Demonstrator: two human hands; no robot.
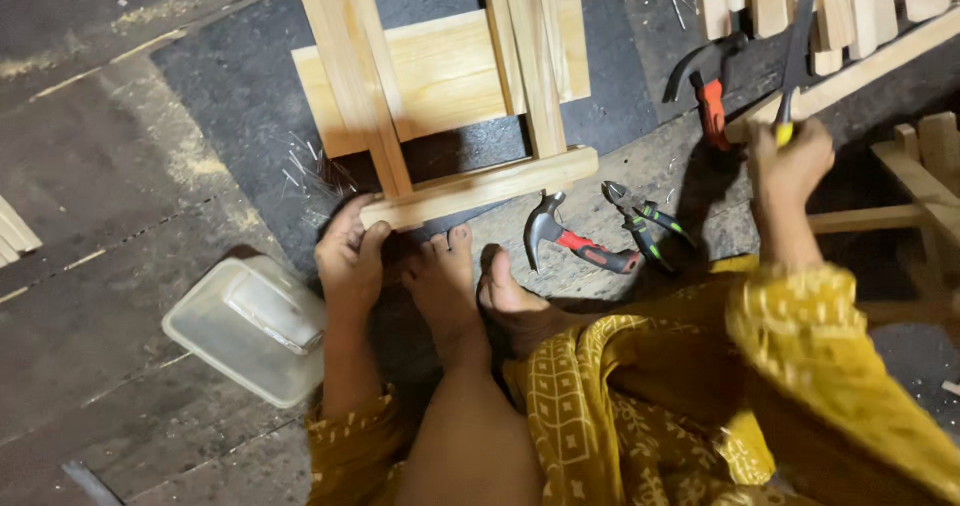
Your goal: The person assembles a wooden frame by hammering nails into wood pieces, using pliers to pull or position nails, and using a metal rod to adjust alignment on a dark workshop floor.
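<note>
My left hand (350,256) grips the near left corner of a pale wooden frame (470,188) that lies on the dark floor in front of my bare feet (470,286). My right hand (790,161) is raised at the right, shut on a tool with a yellow handle and a dark blade (795,51), held up over loose wood strips. A claw hammer with a red and black grip (575,241) lies just beyond my toes, with a pair of pliers (640,216) beside it.
A second red-handled hammer (705,81) lies further back at the right. An upturned translucent plastic tub (250,326) sits left of my left arm. Wood slats (830,1) are piled at the top right, another wooden frame (920,196) at the right edge. Nails (310,166) are scattered by the frame.
</note>
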